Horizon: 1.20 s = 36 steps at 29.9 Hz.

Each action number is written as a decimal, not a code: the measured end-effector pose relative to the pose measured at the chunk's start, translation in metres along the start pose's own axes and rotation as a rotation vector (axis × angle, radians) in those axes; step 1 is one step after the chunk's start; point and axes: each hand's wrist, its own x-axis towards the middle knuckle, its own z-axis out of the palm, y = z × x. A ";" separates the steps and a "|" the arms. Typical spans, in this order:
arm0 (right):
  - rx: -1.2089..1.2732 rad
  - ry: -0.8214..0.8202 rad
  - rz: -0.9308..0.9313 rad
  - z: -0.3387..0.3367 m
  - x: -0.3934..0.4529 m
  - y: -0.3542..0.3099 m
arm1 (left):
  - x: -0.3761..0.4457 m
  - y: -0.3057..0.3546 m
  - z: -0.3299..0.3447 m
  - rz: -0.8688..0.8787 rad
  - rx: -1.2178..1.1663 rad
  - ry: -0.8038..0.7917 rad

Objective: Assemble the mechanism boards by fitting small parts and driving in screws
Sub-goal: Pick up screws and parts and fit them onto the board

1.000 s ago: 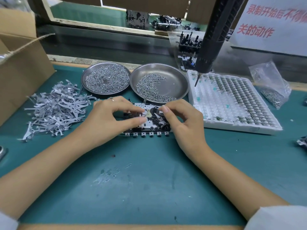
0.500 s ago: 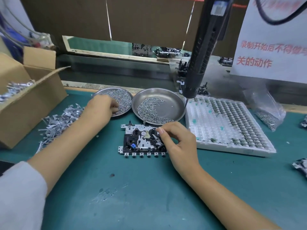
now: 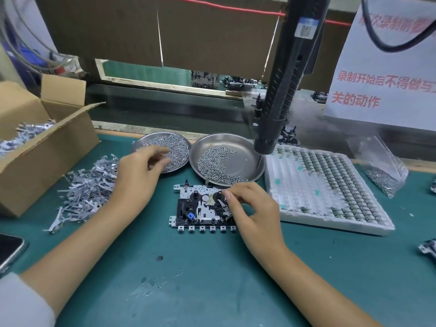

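Your mechanism board (image 3: 200,210) lies flat on the green bench (image 3: 188,279), about midway between its left and right edges and just in front of two round metal dishes. Your right hand (image 3: 253,208) rests on the board's right end, thumb and forefinger pressed together over a small silver lever (image 3: 223,205) there; whether they actually pinch it you cannot tell from this angle. Your left hand (image 3: 136,175) reaches over the near rim of the left dish (image 3: 162,152), fingers curled down into its thick heap of small screws (image 3: 174,143); whether a screw is caught between the fingertips is hidden. The right dish (image 3: 245,159) touches the left one side by side and holds a thinner crescent of screws (image 3: 214,164) along its near left side, the rest of its floor bare metal. To the right, a white tray (image 3: 330,192) sits near the bench's right edge, its rows of pockets partly filled with small dark parts, mostly toward the far and right side. Beyond it a clear plastic bag (image 3: 379,166) holds more screws. At the left edge an open cardboard box (image 3: 47,147) holds grey metal levers, and a loose pile (image 3: 87,192) of the same lies on the bench beside it. A black power screwdriver (image 3: 283,90) hangs above the right dish's far rim. A phone (image 3: 9,251) lies at the near left edge.
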 end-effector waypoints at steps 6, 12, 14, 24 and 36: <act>-0.363 -0.083 -0.044 -0.004 0.039 0.000 | -0.012 0.014 0.010 -0.070 -0.286 -0.008; -0.692 -0.455 0.346 0.001 0.086 0.012 | -0.024 0.021 0.015 -0.099 -0.466 0.001; -0.691 -0.452 0.350 0.003 0.093 0.011 | -0.028 0.024 0.017 -0.104 -0.488 -0.001; -0.360 -0.187 0.361 -0.008 0.083 0.015 | -0.041 0.035 0.023 -0.038 -0.528 -0.018; 0.705 -0.003 0.585 -0.006 0.044 -0.014 | -0.049 0.039 0.030 0.048 -0.615 -0.012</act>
